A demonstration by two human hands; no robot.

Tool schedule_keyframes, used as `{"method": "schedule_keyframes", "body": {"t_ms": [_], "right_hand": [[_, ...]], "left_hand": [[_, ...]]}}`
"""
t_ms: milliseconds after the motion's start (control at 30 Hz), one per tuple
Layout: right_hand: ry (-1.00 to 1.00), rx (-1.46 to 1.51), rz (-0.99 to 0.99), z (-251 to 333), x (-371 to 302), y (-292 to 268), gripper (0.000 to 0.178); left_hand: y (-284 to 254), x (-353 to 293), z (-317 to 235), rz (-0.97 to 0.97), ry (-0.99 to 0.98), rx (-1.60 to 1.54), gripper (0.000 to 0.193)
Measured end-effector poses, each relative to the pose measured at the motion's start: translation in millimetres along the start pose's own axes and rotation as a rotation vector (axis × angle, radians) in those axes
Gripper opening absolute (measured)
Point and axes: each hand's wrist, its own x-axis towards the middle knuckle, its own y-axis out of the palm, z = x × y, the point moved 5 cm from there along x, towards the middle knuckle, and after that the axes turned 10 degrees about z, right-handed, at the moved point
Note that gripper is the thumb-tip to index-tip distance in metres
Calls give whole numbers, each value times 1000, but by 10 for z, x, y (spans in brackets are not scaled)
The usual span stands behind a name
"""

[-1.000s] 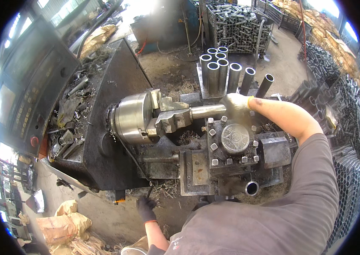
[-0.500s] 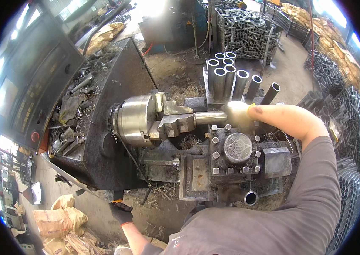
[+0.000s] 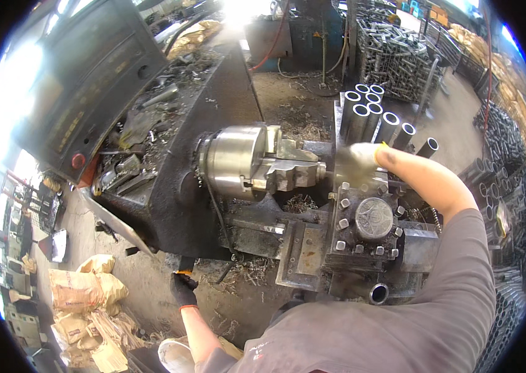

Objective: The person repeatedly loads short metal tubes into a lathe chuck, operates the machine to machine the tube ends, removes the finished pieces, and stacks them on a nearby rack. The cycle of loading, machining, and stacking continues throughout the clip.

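My right hand [image 3: 366,155], in a white glove, hovers right of the chuck [image 3: 235,153]; its fingers are smeared by motion. The chuck's stepped jaws [image 3: 294,174] close around a metal tube [image 3: 322,171], of which only a short end shows. A gap lies between that end and my glove. Below the lathe's headstock [image 3: 179,193], my left hand [image 3: 183,290], in a black glove with a red-orange cuff, is closed at a dark handle [image 3: 182,267] with an orange edge. The handle's full shape is hidden.
A square tool post [image 3: 371,221] with bolts stands below my right forearm. Several upright tubes [image 3: 390,121] stand behind it, and another tube [image 3: 378,293] lies nearer me. Metal scraps [image 3: 132,165] cover the tray at left. Paper sacks [image 3: 82,292] lie on the floor at lower left.
The tube stuck out from the jaws to my right hand before; now only its short end shows and the hand is apart from it. The whole view has shifted.
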Motion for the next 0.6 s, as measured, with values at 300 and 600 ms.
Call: {"method": "schedule_keyframes", "body": {"t_ms": [300,600], "right_hand": [[165,188,-772,-637,-1088,449,37],[213,711,-1512,-147,-2603,875,36]], "left_hand": [[1515,-1421,-2085,-350,1361,983,33],[3400,-91,-4322,-303,875,1657,66]]}}
